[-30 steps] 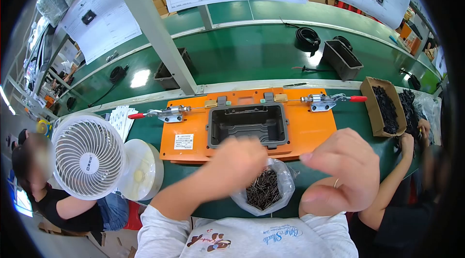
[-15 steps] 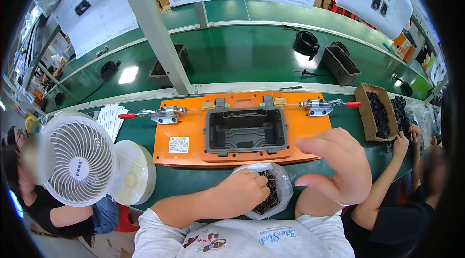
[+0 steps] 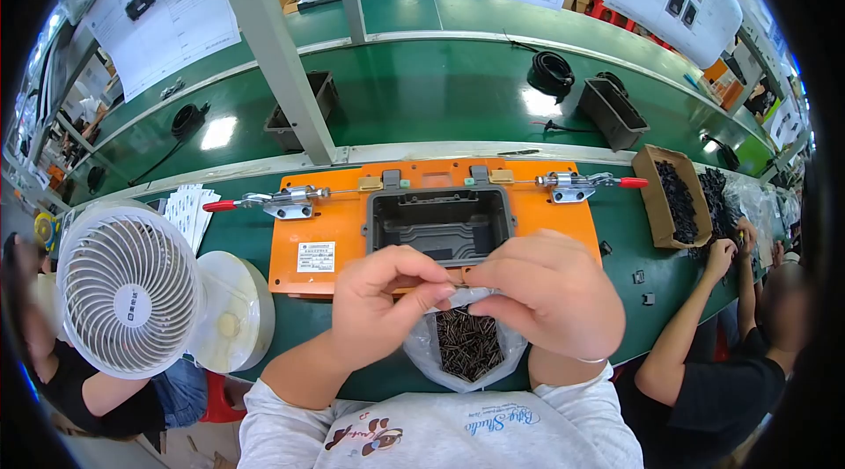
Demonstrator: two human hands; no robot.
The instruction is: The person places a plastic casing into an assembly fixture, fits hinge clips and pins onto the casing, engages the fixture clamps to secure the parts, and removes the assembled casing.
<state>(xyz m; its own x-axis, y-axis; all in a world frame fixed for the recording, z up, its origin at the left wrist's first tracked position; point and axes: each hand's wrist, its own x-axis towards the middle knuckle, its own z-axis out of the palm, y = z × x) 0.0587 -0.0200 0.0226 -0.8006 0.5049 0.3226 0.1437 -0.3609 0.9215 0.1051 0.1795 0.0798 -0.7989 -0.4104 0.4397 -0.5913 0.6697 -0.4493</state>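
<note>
Over bagged screws (image 3: pixel 469 346) | left hand (image 3: pixel 374 300): fingers pinching slim piece (image 3: pixel 459 285) | right hand (image 3: pixel 553 293): adjacent, finger closure unclear

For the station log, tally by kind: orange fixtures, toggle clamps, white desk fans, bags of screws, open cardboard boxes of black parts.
Orange fixture: 1
Red-handled toggle clamps: 2
White desk fan: 1
Clear bag of screws: 1
Open cardboard box of black parts: 1
Total: 6

The left hand (image 3: pixel 550 293) and right hand (image 3: pixel 383 297) came close together, both forearms angled inward, thumbs and fingertips pinched, knuckles bent!
</note>
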